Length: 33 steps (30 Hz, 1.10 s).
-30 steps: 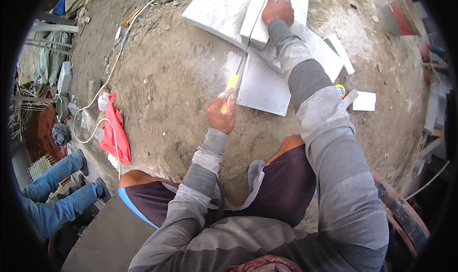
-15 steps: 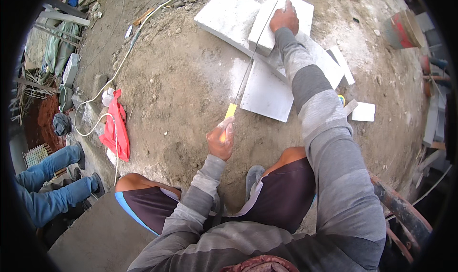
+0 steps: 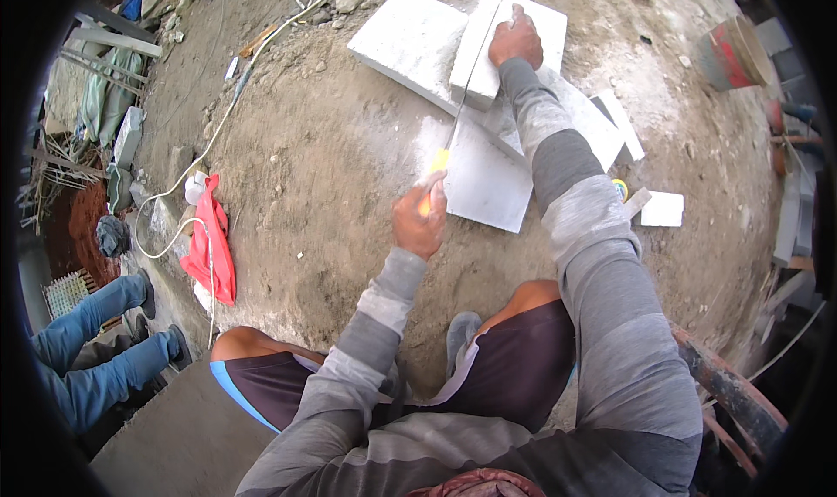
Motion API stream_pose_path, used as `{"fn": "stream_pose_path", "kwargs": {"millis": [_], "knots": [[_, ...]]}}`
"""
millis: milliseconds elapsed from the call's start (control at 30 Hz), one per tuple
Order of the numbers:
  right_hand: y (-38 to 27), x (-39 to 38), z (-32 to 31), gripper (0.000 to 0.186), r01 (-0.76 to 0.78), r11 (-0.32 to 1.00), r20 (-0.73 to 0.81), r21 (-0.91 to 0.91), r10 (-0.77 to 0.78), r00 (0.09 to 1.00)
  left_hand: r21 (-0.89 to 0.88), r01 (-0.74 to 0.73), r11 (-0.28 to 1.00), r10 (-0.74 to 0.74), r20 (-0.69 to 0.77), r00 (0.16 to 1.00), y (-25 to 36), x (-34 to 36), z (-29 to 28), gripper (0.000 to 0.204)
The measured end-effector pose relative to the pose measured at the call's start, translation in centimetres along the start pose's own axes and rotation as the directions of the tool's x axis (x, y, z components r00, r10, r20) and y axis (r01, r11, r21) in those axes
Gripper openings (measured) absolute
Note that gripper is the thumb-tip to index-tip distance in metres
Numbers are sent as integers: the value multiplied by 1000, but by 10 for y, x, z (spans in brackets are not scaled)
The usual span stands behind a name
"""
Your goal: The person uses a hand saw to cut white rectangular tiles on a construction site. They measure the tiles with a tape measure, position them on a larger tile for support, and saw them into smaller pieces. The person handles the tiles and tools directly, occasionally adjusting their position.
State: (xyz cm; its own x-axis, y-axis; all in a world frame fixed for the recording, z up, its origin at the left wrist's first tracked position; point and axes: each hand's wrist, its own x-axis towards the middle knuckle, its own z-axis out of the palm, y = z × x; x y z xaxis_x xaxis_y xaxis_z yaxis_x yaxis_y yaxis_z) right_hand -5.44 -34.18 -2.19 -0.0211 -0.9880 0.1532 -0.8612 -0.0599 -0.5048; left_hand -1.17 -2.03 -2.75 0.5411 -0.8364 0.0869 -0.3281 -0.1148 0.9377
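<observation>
My left hand (image 3: 418, 222) is wrapped round the yellow-orange handle of a handsaw (image 3: 440, 159). Its thin dark blade slants up and away, lying in a straight cut through a white lightweight block (image 3: 547, 28). On top of that block, just right of the blade, my right hand (image 3: 516, 41) presses down with a finger stretched forward and the others bent. The block rests across other white blocks: a wide slab (image 3: 408, 45) at the far left and another slab (image 3: 488, 179) nearer me. White dust covers the ground around them.
A small white offcut (image 3: 663, 209) and a yellow-rimmed round item (image 3: 620, 188) lie right of my forearm. A bucket (image 3: 731, 54) stands far right. On the left are a red cloth (image 3: 209, 251), a white cable (image 3: 228, 118) and another person's jeans-clad legs (image 3: 113, 344).
My left hand has pushed the saw forward and slightly right, so its handle is closer to the block. My right hand stays on the block.
</observation>
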Motion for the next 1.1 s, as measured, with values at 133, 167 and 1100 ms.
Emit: {"fn": "stream_pose_path", "kwargs": {"millis": [133,167,1100], "knots": [[-4,-4,-4,49,-26,1000,15,-16,27,1000,31,-29,999,28,8,1000,1,10,6,22],[2,0,-4,48,-41,999,-9,-5,41,999,22,-85,996,86,-28,996,-7,-12,1,22],[6,2,0,48,16,998,0,68,-16,1000,37,18,999,-20,57,998,13,10,1,24]]}}
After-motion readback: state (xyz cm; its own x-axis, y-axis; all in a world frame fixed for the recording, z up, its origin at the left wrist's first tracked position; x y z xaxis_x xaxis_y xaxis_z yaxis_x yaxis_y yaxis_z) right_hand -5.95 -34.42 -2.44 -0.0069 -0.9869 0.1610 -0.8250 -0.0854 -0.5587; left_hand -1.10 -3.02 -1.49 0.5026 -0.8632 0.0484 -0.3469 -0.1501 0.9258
